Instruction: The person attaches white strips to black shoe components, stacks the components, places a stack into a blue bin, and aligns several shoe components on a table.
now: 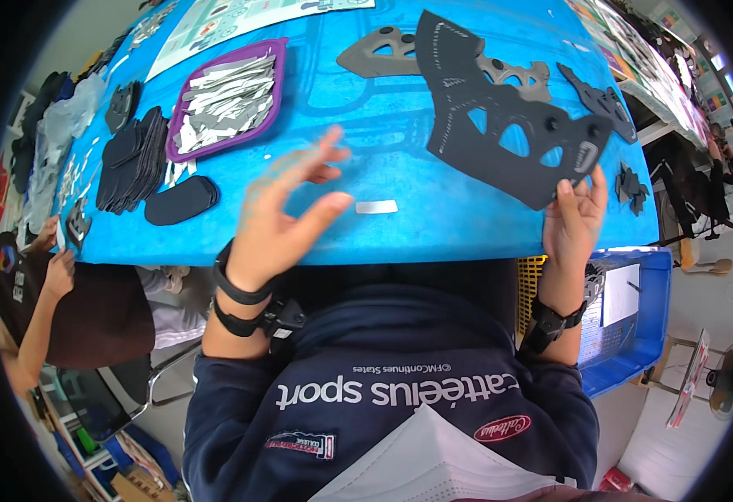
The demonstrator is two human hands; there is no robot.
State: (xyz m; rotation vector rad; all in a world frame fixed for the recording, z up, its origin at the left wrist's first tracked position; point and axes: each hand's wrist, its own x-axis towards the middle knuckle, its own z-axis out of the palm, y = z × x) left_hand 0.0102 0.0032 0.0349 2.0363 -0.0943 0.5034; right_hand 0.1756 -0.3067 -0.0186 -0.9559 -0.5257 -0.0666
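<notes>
My right hand (577,213) pinches the lower right corner of a dark grey, flat shoe upper (484,146) with cut-out openings and stitch marks. The piece is raised above the blue tabletop (325,238). Left of it, my left hand (287,205) hovers with fingers apart and holds nothing. Between the two hands a small white strip (376,207) lies on the table. Behind the held piece rest brownish-grey upper parts (379,54), partly covered by it.
A purple tray (280,105) holds many white and grey strips. Beside it stand stacked black pieces (132,163) and rounded black pieces (181,201). Dark parts (601,105) and small black pieces (631,188) lie right. A co-worker's hands (58,268) work far left. A blue crate (655,318) stands lower right.
</notes>
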